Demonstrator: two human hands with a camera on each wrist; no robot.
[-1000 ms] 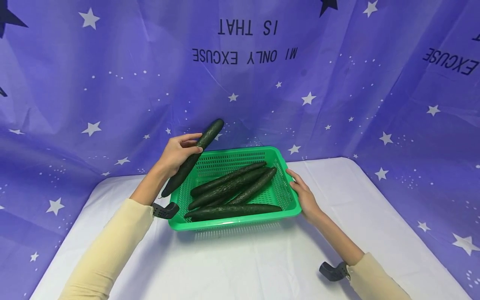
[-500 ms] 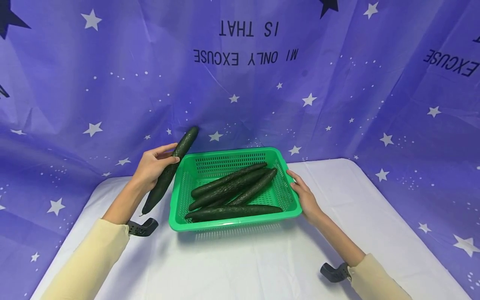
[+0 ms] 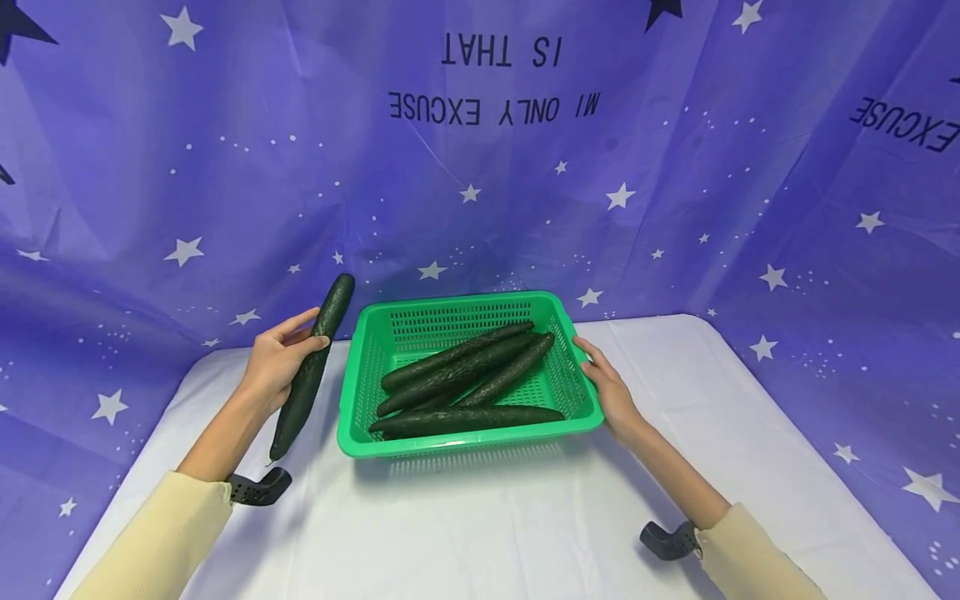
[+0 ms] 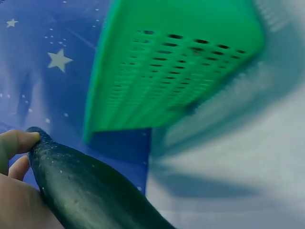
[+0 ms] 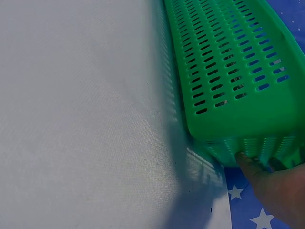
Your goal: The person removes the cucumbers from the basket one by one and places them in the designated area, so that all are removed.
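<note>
My left hand point(image 3: 273, 362) holds a dark green cucumber point(image 3: 309, 379) to the left of a green plastic basket point(image 3: 468, 442), apart from it. The cucumber is tilted, its top end leaning right. In the left wrist view, the fingers touch the narrow end of that cucumber point(image 4: 90, 186). Inside the basket lie several more cucumbers point(image 3: 465, 421), most of them slanted and one along the front wall. At the basket's right end, my right hand point(image 3: 617, 400) grips the rim. The right wrist view shows its fingers point(image 5: 250, 167) against the perforated end wall point(image 5: 228, 145).
A white cloth covers the table point(image 3: 480, 533) beneath the basket. Behind and at the sides hangs a purple curtain point(image 3: 480, 192) with stars and lettering, close to the basket's back rim. Dark camera mounts point(image 3: 261, 486) sit on both wrists.
My left hand has carried the cucumber left and down, from over the basket's left edge to beside it. The cucumber stands steeper now. The right hand and basket stay in place.
</note>
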